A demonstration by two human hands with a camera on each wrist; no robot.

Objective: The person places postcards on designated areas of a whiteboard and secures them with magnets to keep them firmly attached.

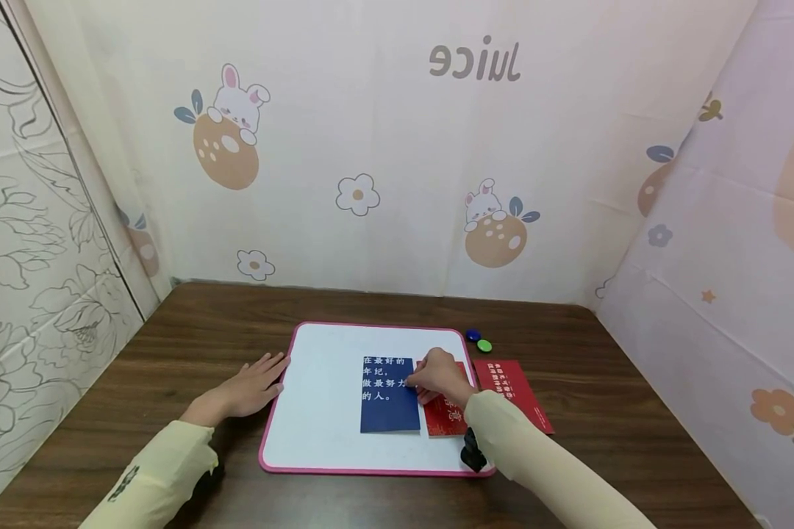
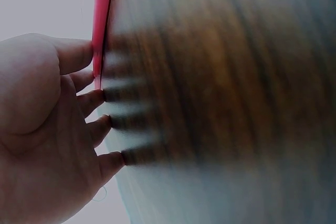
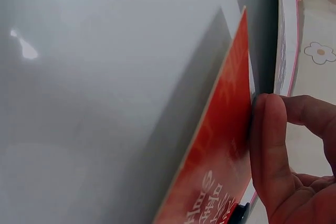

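Observation:
A whiteboard [image 1: 317,397] with a pink frame [image 2: 103,3] lies flat on the table. My left hand [image 1: 250,386] is spread at its left side, fingertips touching the frame; the left wrist view shows the palm [image 2: 37,145]. Over the board, my right hand [image 1: 439,375] pinches the right edge of a dark blue card [image 1: 389,411] with white Chinese characters. A red card [image 1: 445,422] lies beside it on the board, partly under that hand. In the right wrist view this red card [image 3: 223,140] appears tilted, and a dark round piece [image 3: 240,213] shows at its lower end.
Right of the board, another red card [image 1: 526,400] lies on the wooden table [image 1: 609,411]. A blue disc [image 1: 473,335] and a green disc [image 1: 484,345] sit near the board's upper right corner. A printed curtain [image 1: 397,242] hangs behind the table.

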